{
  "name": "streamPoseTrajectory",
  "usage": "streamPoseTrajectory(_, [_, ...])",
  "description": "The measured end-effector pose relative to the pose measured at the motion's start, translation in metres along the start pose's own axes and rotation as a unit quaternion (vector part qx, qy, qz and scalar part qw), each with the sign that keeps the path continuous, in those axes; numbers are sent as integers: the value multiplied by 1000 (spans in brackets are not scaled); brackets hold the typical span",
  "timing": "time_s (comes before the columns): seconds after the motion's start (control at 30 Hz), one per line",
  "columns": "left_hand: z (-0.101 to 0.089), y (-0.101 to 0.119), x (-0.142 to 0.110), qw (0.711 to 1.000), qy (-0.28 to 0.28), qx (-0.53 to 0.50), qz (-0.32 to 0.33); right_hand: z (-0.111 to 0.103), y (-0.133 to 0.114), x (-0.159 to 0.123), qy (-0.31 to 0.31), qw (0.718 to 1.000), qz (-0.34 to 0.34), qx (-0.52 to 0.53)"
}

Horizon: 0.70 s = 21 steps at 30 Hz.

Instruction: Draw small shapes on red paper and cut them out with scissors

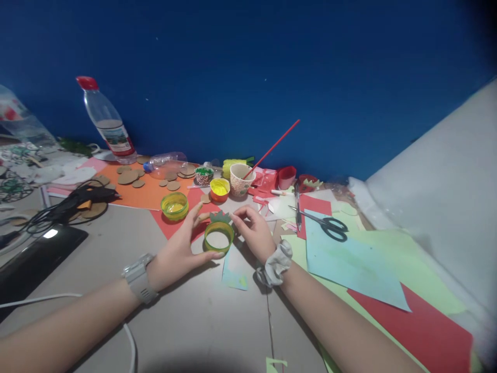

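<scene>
A yellow-green plastic ring point(219, 237) with a small green paper crown on its far rim sits on the table. My left hand point(182, 243) cups its left side, thumb at the near rim and fingers at the far one. My right hand point(252, 230) pinches the ring's right edge with curled fingers. A grey watch is on my left wrist and a white scrunchie on my right wrist.
Another green ring with yellow paint point(174, 205), a yellow paint pot point(219, 189), a paper cup point(239, 180) with a red stick, scissors point(328, 225), a pen point(297, 207), coloured paper sheets point(349, 259), cardboard discs point(128, 177), a glue gun point(83, 197), bottles point(106, 122) and a phone point(34, 259).
</scene>
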<state>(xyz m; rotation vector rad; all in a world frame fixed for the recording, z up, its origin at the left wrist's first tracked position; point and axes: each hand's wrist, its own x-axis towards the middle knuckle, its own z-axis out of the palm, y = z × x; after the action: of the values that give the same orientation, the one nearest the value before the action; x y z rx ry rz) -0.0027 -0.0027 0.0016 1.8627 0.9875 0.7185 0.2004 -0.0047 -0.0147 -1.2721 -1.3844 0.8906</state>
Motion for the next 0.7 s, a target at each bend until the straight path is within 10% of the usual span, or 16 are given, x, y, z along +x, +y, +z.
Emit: streamPoseTrajectory(0.7, [-1,4,2,999,1,38,10,1,-2,1,10,1000,-11,5])
